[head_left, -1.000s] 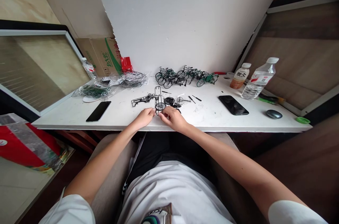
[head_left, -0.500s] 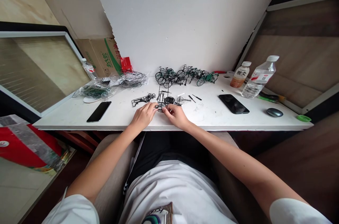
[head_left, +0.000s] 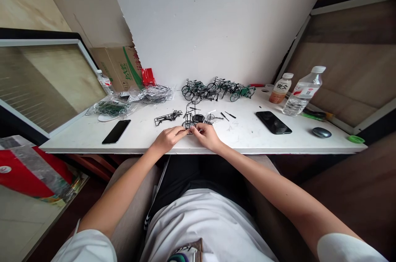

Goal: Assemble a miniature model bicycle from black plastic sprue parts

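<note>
Near the table's front edge, a black plastic parts frame [head_left: 191, 110] stands tilted up between my two hands. My left hand [head_left: 170, 137] pinches its lower left side, with thumb and forefinger pressed together. From the other side my right hand [head_left: 206, 134] grips the lower right part, fingers curled. The fingertips hide the small parts at the frame's bottom. Just behind my right hand lies a round black piece [head_left: 198, 118]. Another black parts frame [head_left: 168, 117] rests on the table to the left of my hands.
Assembled model bicycles [head_left: 201, 91] stand at the back. Bagged parts [head_left: 113, 107] and a phone [head_left: 116, 132] lie left. Thin black pieces [head_left: 225, 116], another phone [head_left: 273, 122], a mouse [head_left: 321, 132], a tea bottle [head_left: 281, 88] and a water bottle [head_left: 305, 92] are right.
My left hand has shifted right, closer to my right hand, its fingers now stretched toward the frame's bottom. The held frame has tipped slightly. My right hand has hardly moved.
</note>
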`<state>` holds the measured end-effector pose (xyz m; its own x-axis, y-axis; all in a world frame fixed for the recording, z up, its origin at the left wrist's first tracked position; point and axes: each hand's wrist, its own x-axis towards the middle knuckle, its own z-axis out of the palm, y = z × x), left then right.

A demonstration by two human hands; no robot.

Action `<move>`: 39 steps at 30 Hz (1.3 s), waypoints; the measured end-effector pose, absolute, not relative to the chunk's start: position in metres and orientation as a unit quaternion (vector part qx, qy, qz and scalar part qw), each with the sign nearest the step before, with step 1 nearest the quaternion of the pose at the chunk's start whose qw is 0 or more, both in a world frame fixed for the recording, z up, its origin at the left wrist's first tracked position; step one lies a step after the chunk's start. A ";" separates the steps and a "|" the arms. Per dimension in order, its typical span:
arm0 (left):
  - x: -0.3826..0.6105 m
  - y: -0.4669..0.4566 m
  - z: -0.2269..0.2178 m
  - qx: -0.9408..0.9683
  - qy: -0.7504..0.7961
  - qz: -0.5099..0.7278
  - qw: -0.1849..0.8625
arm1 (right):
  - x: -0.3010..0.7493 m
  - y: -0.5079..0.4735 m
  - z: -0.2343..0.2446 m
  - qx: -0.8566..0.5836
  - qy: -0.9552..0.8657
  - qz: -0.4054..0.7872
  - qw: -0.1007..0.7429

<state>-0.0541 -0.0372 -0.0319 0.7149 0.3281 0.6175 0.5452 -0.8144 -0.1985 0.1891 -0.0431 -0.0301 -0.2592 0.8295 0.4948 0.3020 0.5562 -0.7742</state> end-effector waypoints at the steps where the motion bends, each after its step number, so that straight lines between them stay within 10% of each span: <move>1: -0.054 -0.037 -0.032 -0.907 -0.242 -0.294 0.180 | 0.189 -0.042 -0.030 -0.382 -0.739 0.285 0.477; 31: -0.044 -0.042 -0.027 -0.892 -0.283 -0.304 0.177 | 0.189 -0.043 -0.028 -0.380 -0.721 0.322 0.482; 39: -0.037 -0.041 -0.032 -0.835 -0.384 -0.392 0.036 | 0.189 -0.047 -0.026 -0.376 -0.738 0.309 0.467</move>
